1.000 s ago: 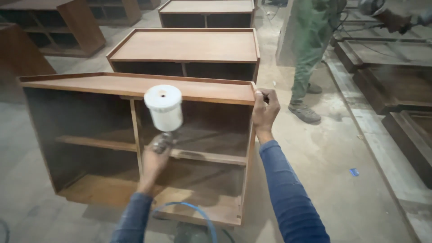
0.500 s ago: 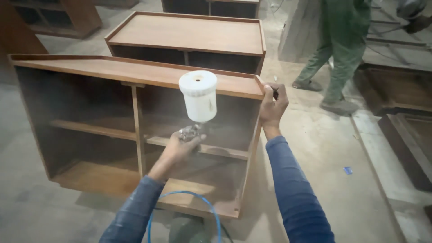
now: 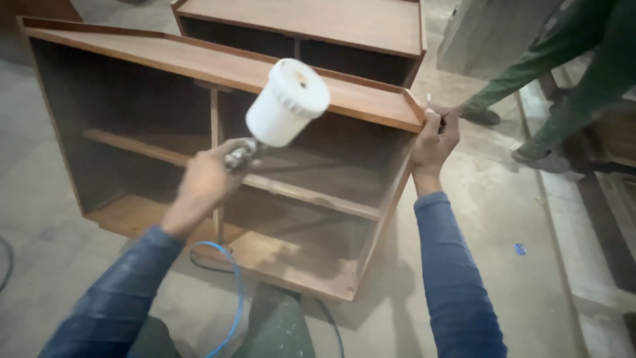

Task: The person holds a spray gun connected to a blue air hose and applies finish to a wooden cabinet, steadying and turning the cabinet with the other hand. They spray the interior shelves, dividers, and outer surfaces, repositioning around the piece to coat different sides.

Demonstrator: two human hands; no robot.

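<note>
One metal spray gun [image 3: 242,154] with a white plastic cup [image 3: 287,101] on top sits in the left hand [image 3: 205,178], whose fingers are closed around its grip; the gun is held in front of the open face of a brown wooden cabinet [image 3: 218,63], about level with the middle shelf, and the cup tilts to the right. One blue hose [image 3: 233,298] loops down from below that hand toward the floor. The right hand [image 3: 434,139] is clamped on the cabinet's top right corner, fingers curled over the edge. The cabinet shows one upright divider [image 3: 215,159] and two horizontal shelf boards inside. Both of the person's forearms wear blue sleeves. A second wooden cabinet [image 3: 318,20] of the same brown stands just behind the first. At the upper right one other person in green trousers [image 3: 563,73] stands on the dusty concrete floor [image 3: 497,219], two shoes visible. A small blue scrap [image 3: 520,249] lies on the floor to the right.
</note>
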